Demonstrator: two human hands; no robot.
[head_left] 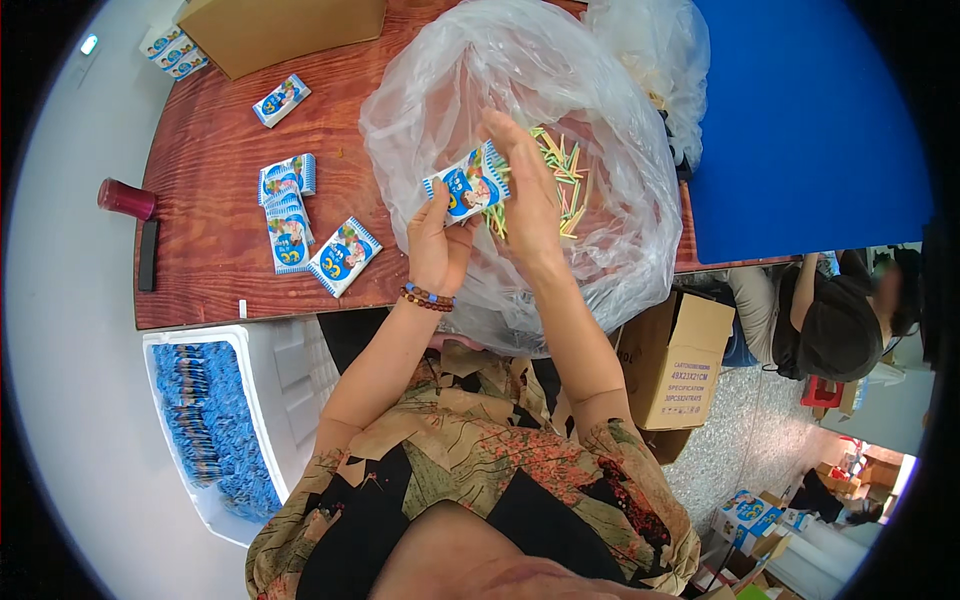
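My left hand (440, 245) grips a small blue-and-white printed packet (468, 184) by its lower left end, thumb on top. On the packet's right side is my right hand (530, 200), its fingers stretched out and pointing away from me; whether its palm touches the packet I cannot tell. Both hands are over a large clear plastic bag (630, 270) spread open on the table. Inside the bag lies a heap of thin green and yellow sticks (570, 190), partly hidden behind my right hand and the packet.
On the red-brown wooden table (220, 210), several similar packets (288, 225) lie to the left. A cardboard box (280, 35) stands at the back, a dark red cup (127, 199) at the left edge. Below are a white foam box (245, 370) full of blue packets and a carton (690, 365). A person (830, 310) is at right.
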